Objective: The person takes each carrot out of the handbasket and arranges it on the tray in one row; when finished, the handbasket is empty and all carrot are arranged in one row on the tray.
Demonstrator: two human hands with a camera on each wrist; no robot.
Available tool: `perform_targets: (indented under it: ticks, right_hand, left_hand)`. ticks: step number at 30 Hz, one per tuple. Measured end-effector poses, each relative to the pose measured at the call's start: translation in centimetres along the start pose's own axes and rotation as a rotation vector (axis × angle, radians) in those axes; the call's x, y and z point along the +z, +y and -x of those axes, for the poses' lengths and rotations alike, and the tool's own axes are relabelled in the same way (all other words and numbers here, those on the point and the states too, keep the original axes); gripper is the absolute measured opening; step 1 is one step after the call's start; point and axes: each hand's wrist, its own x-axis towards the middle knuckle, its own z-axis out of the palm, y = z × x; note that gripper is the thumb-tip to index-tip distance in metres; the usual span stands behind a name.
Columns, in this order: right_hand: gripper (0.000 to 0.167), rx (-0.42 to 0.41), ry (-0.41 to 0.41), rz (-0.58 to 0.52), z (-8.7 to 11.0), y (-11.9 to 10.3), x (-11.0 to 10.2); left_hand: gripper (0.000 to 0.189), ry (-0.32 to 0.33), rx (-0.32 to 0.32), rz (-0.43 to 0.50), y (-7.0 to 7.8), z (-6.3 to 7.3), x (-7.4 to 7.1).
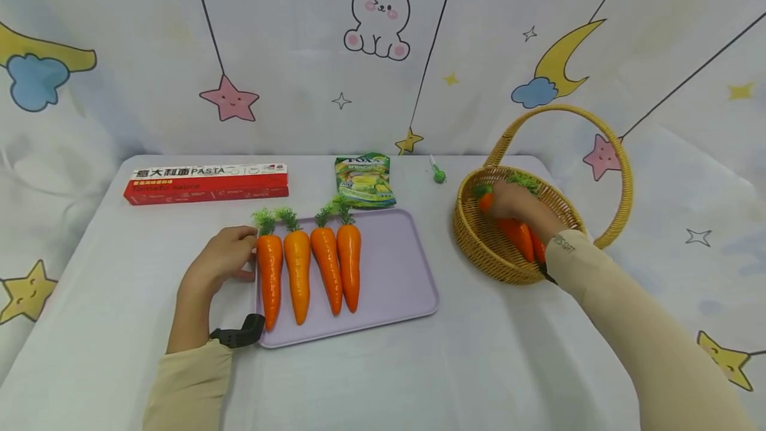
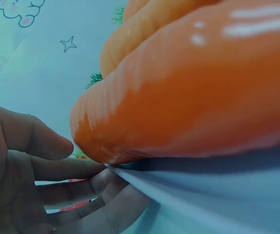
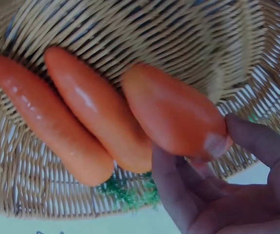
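Note:
Inside the wicker basket [image 1: 479,250], my right hand [image 1: 520,205] pinches an orange carrot [image 3: 174,112] between thumb and fingers near its thick end. Two other carrots [image 3: 47,119] lie side by side in the basket, green tops against the woven wall. On the left, my left hand [image 1: 226,255] rests at the left rim of the lilac tray [image 1: 395,265]. Its fingertips touch the rim from outside and below, while the thumb is beside the thick end of the leftmost carrot [image 2: 174,92]. Several carrots lie in a row on the tray's left half, leafy tops toward the back.
A red and white pasta box [image 1: 206,188] lies at the table's back left. A green packet [image 1: 365,181] lies behind the tray, and a small green item [image 1: 439,174] is to its right. The basket's tall handle [image 1: 625,178] arches above the right side.

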Motion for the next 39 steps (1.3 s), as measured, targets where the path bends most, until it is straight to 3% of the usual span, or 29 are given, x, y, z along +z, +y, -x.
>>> perform_targets:
  ticks: [8,14,22,28,39]
  right_hand:
    - [0.046,-0.073,0.104,-0.106,1.9,0.2,-0.6]
    - [0.06,-0.099,0.15,-0.2,4.4,-0.1,-1.4]
    - [0.068,-0.159,0.228,-0.312,8.2,-2.7,-1.6]
    - [0.064,-0.237,0.25,-0.405,9.3,-6.7,0.7]
    - [0.065,-0.29,0.165,-0.436,6.5,-13.6,6.9]
  left_hand:
    - [0.056,-0.006,-0.005,0.001,0.1,0.2,-0.1]
    - [0.053,-0.001,-0.004,0.015,0.0,0.4,0.0]
    - [0.055,-0.007,0.016,0.014,0.0,0.2,-0.2]
    - [0.054,0.017,0.013,0.022,0.0,0.0,0.1]
    - [0.051,0.038,-0.014,0.035,0.5,0.4,0.2]
